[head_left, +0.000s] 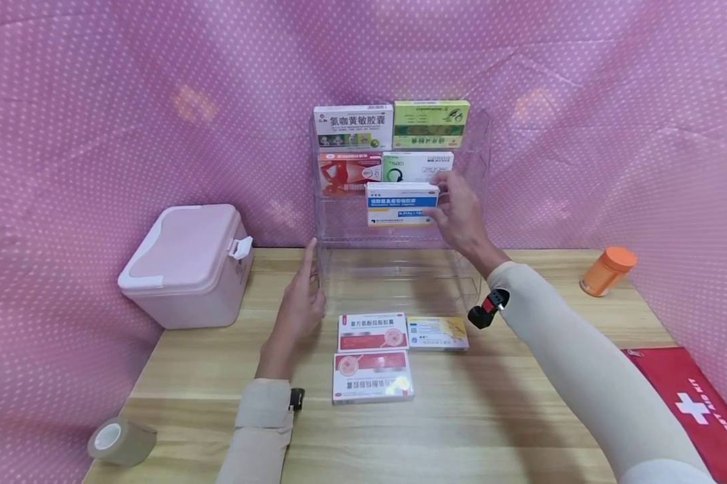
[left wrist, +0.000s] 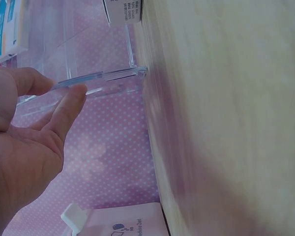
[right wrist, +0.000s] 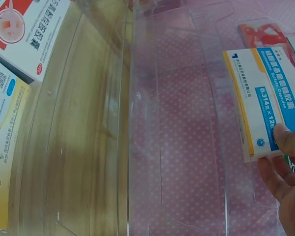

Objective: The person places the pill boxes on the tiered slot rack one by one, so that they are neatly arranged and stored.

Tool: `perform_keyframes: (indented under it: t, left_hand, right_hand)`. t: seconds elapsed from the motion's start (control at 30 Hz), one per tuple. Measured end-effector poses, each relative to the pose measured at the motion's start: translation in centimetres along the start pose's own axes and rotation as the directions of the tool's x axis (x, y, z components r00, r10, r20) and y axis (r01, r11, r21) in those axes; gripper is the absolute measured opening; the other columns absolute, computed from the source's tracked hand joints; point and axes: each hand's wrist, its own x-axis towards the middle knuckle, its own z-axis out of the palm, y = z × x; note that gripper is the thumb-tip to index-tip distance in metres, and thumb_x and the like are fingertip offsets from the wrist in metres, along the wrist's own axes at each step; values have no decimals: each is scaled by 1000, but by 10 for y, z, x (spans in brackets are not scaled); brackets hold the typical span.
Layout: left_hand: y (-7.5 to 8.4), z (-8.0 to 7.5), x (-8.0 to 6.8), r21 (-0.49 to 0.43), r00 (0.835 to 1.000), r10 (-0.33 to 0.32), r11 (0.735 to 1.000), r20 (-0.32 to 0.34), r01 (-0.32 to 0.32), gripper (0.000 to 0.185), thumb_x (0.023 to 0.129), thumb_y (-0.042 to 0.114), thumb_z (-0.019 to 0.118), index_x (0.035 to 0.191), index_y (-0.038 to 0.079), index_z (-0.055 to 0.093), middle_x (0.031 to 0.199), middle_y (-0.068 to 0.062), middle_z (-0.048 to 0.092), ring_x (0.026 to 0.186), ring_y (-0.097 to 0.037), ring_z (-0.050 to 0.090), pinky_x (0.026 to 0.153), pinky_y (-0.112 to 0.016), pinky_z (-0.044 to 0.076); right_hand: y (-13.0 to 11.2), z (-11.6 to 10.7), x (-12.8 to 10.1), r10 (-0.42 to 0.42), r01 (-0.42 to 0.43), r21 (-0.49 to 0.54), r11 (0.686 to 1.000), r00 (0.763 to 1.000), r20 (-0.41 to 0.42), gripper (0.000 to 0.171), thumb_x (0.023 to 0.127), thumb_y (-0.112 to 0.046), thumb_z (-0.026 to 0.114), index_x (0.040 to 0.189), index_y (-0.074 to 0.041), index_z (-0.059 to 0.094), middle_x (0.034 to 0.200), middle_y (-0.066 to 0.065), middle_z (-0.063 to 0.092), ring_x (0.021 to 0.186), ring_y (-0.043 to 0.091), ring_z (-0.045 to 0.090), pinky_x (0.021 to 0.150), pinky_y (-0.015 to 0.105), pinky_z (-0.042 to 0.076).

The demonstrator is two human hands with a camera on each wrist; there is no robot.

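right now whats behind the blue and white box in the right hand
Behind the blue and white box in the right hand's grip sit a red box and a green-marked white box; their lower edges are covered.

The right hand [right wrist: 285, 182] pinches a white medicine box with a blue band and yellow edge [right wrist: 263, 101] at its lower corner, held against the clear acrylic rack [right wrist: 137, 123]. Beyond the rack, a red-and-white box [right wrist: 27, 29] and a yellow box [right wrist: 5, 147] lie on the wooden table [right wrist: 83, 147].
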Motion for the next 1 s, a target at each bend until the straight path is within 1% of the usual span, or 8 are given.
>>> perform_keyframes:
  t: [0.17,0.33,0.43,0.67,0.77,1.0]
  left_hand:
    - [1,0,1,7,1000,-5,1000,-1,5,112,100,-9,56,167,60,-3,178,-13,30,155,-41,47,125,-57,48]
    - [1,1,1,10,1000,-16,1000,-1,16,114,100,-9,56,166,62,-5,178,-13,30,155,-42,47,125,-58,48]
    - [2,1,1,8,1000,-20,1000,-1,20,115,100,-9,56,165,63,-5,178,-13,30,155,-41,47,124,-57,48]
    - [-1,2,1,-5,1000,10,1000,-1,-10,113,100,-10,55,165,62,-4,178,-14,30,154,-41,47,125,-57,48]
    - [0,2,0,-10,1000,-3,1000,-1,3,113,101,-9,55,164,64,-4,178,-11,31,155,-39,46,126,-56,47]
    - [2,1,0,-11,1000,-28,1000,0,28,111,103,-6,55,163,66,-5,178,-9,31,158,-38,44,127,-57,45]
  right_hand:
    - [-1,4,-2,-5,6,-92,996,1000,18,49,91,1,81,133,-5,57,126,21,70,109,36,76,98,47,68]
    - [-4,13,-5,2,0,-55,998,999,48,47,94,1,78,136,-5,56,129,19,65,112,35,72,100,47,66]
    - [-6,21,-6,-1,2,-27,1000,999,34,48,94,1,77,136,-7,56,128,18,62,112,34,70,100,46,66]
    - [-8,39,-7,-11,11,-29,1000,1000,1,48,94,0,78,137,-5,57,123,20,61,110,34,67,98,43,66]
    - [-12,46,-7,-9,9,-19,1000,1000,4,48,95,0,78,138,-6,56,125,20,60,110,34,68,97,42,67]
    - [-25,58,-7,-5,5,-7,1000,999,33,50,96,-2,77,141,-9,56,127,18,59,110,32,70,96,39,68]
